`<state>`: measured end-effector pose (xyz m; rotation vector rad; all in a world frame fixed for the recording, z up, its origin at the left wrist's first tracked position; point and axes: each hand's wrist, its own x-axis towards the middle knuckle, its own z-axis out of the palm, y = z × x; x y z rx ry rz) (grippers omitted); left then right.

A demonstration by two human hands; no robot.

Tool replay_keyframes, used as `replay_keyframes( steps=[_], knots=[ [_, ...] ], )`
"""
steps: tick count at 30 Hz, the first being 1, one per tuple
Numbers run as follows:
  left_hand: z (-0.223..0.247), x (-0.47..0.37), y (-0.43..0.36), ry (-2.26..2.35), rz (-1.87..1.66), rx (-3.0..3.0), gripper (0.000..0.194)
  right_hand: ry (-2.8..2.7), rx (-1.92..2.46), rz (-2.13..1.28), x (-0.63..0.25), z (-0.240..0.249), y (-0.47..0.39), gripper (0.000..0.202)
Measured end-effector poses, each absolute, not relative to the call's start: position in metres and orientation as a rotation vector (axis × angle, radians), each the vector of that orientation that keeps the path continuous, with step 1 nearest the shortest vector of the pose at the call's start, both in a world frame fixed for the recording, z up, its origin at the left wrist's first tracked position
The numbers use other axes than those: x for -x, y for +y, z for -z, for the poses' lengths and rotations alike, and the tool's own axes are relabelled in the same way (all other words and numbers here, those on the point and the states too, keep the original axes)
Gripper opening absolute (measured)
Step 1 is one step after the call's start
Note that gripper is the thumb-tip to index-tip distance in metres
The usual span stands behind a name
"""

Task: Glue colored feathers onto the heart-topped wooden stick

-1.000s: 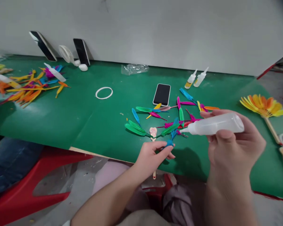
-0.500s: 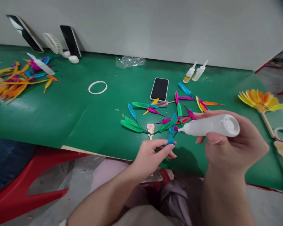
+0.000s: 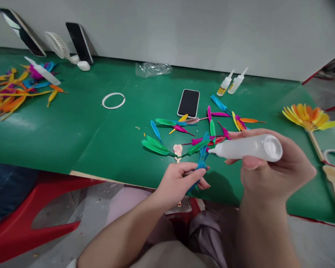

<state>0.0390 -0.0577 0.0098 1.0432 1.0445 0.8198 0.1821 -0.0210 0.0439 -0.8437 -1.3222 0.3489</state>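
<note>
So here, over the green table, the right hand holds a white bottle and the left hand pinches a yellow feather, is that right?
Not quite: the feather in the left hand is blue, not yellow, as the head view shows. The right hand does hold a white bottle over the green table.

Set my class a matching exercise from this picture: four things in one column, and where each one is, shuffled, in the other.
Things:
1. large squeeze bottle
2. blue feather nearest the wearer
3. crumpled clear plastic
4. yellow-and-orange feather flower

Places:
A. on the table, by the wall
B. in the right hand
C. near the picture's right edge
D. between fingers of the left hand

Pairs: 1-B, 2-D, 3-A, 4-C
</note>
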Motion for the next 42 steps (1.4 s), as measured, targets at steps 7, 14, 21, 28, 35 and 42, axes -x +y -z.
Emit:
replay_keyframes(
  steps=[7,14,21,28,35,42],
  knots=[
    [-0.007,-0.039,-0.056,1.009,-0.842,-1.009,0.03,-1.21,0.773,-0.348,-0.182,-0.037,-0.011,0.033],
    [-0.001,-0.037,-0.058,0.966,-0.834,-0.924,0.03,-1.138,0.804,-0.444,-0.182,-0.039,-0.012,0.036],
    [-0.003,-0.036,-0.058,0.945,-0.867,-0.895,0.028,-1.117,0.857,-0.565,-0.188,-0.039,-0.01,0.036],
    [-0.005,-0.037,-0.058,0.92,-0.867,-0.868,0.026,-0.946,0.903,-0.639,-0.192,-0.039,-0.004,0.037],
    [-0.004,-0.036,-0.059,0.858,-0.882,-0.803,0.025,-1.012,0.888,-0.649,-0.19,-0.037,-0.005,0.037],
    [-0.002,-0.035,-0.06,0.838,-0.876,-0.738,0.023,-1.142,0.793,-0.592,-0.188,-0.038,-0.01,0.035]
  ],
)
